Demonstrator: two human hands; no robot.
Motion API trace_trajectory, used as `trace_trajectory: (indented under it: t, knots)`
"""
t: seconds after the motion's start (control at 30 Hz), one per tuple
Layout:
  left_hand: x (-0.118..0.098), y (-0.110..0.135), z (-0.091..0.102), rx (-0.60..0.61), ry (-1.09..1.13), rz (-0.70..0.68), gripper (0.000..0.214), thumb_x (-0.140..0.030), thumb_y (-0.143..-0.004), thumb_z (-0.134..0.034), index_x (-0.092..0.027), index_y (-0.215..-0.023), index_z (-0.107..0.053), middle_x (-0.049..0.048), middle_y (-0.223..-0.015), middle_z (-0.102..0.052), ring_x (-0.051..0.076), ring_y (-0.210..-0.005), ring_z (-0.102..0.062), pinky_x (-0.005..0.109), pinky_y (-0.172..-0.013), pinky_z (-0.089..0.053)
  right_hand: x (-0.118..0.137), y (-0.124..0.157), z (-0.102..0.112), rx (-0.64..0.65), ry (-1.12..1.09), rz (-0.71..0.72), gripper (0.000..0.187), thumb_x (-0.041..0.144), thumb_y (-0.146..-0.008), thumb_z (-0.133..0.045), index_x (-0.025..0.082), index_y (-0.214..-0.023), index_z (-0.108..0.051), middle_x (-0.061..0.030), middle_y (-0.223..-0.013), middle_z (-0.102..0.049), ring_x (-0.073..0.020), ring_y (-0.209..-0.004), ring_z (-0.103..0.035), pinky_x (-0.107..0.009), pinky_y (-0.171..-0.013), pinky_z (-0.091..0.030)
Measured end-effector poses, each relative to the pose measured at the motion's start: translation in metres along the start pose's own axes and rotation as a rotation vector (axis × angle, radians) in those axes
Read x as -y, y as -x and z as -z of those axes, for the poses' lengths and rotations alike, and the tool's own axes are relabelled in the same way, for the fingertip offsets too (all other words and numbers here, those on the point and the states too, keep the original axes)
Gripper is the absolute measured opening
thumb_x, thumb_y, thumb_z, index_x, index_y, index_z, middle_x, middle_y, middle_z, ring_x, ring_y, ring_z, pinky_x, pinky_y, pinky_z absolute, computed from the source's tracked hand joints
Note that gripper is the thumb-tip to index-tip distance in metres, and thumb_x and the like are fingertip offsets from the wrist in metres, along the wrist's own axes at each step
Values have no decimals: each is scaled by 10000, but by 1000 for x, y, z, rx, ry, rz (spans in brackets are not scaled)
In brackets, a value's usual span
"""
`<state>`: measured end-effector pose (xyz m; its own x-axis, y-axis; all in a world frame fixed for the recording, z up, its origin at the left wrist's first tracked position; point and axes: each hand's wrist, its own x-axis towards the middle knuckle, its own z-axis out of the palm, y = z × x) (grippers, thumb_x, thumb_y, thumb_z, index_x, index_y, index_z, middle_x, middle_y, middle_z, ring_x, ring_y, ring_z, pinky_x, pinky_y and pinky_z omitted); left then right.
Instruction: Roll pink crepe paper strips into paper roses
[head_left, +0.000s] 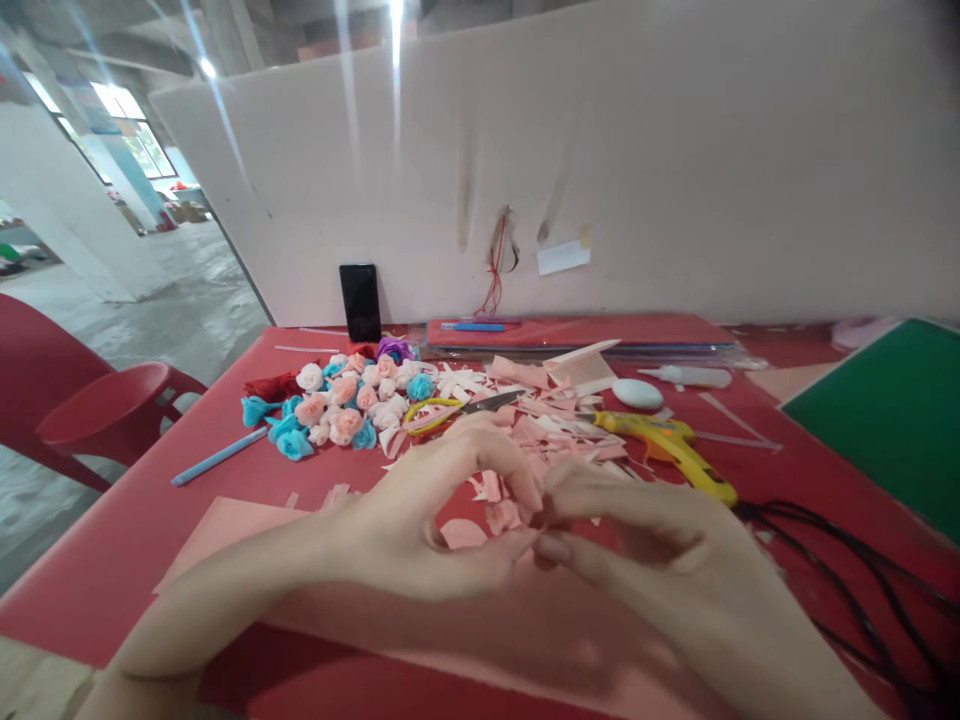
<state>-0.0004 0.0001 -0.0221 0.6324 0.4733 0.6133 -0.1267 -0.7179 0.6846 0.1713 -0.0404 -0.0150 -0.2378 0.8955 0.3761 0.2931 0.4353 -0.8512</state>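
Note:
My left hand [442, 510] reaches in over the table with thumb and fingers bent into a pinch. Its fingertips meet those of my right hand [660, 560], which is pinched closed too. Whatever lies between the fingertips is too small and blurred to make out. A small crumpled pink paper piece [501, 516] shows just behind the left fingertips; whether they touch it I cannot tell. Below the hands is a large pink paper sheet [480, 640]. Pink paper scraps [547, 435] and scissors with yellow handles [435, 415] lie just beyond them.
Paper roses [345, 400] in pink, white and blue are heaped at left, near a blue pen [217, 457]. A yellow glue gun [667, 440] with black cables lies at right, beside a white oval object [637, 393]. A phone [361, 302] leans on the white panel [675, 180].

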Motion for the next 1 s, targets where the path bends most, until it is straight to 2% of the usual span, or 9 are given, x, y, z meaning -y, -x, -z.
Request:
trace_trajectory:
  t: [0.13,0.27,0.37,0.43,0.57,0.67,0.77,0.87,1.0]
  knots:
    - [5,-2,5,78,-46,-98,224,-27,-742,-557,-180,-862,-445,14,-786,-567,117,-785,-541,301,-820,-453,-7,-4,3,155,-215,-189,157,189,-698,-670,266,-561,-676,21,-552,-670,-145,-543,-622,-216,-476,-459]
    - [6,-4,11,168,-72,-118,229,-22,-719,-572,-180,-839,-459,12,-785,-595,109,-795,-560,321,-925,-423,-16,-3,0,291,-504,-388,111,225,-671,-711,269,-569,-705,27,-533,-627,-121,-538,-570,-230,-527,-442]
    - [3,-5,14,248,-95,-92,238,-20,-692,-591,-183,-820,-477,0,-748,-598,115,-779,-558,326,-944,-415,-17,-1,-2,324,-682,-553,101,229,-651,-717,233,-551,-706,30,-523,-602,-99,-520,-539,-232,-566,-447]
    - [2,-4,15,276,-106,-72,260,-21,-681,-610,-184,-848,-494,1,-754,-599,125,-806,-563,325,-950,-411,-17,-1,-3,323,-712,-616,69,221,-629,-728,217,-561,-714,27,-537,-609,-93,-528,-535,-226,-581,-447]
    - [2,-4,14,236,53,-30,416,-217,-684,-714,-175,-1025,-479,21,-818,-620,145,-832,-557,289,-857,-449,-16,-2,0,370,-674,-494,49,250,-641,-735,253,-593,-730,23,-578,-634,-114,-598,-574,-238,-632,-461]
    - [2,-8,16,218,139,47,219,-333,-831,-552,-144,-938,-527,54,-807,-617,147,-813,-540,287,-832,-437,-17,-5,5,423,-557,-399,55,287,-679,-720,289,-630,-745,11,-623,-667,-150,-665,-606,-271,-661,-466]
    - [-1,-12,19,286,127,86,264,-271,-919,-394,-133,-765,-559,93,-842,-618,142,-844,-529,275,-862,-412,-19,-5,6,434,-463,-371,60,300,-682,-714,290,-637,-752,-10,-651,-694,-196,-726,-626,-299,-661,-465]
    - [-4,-13,19,346,179,122,218,-175,-898,-426,-138,-722,-549,81,-770,-634,140,-836,-530,258,-863,-409,-22,-4,6,433,-443,-367,71,286,-690,-695,281,-666,-761,-22,-690,-713,-213,-757,-634,-303,-657,-465]
    - [-9,-13,16,357,230,220,201,-133,-859,-471,-156,-662,-503,64,-664,-621,150,-790,-521,267,-824,-425,-25,-4,4,449,-477,-368,75,289,-682,-695,267,-690,-766,-24,-690,-714,-206,-767,-640,-301,-678,-464]
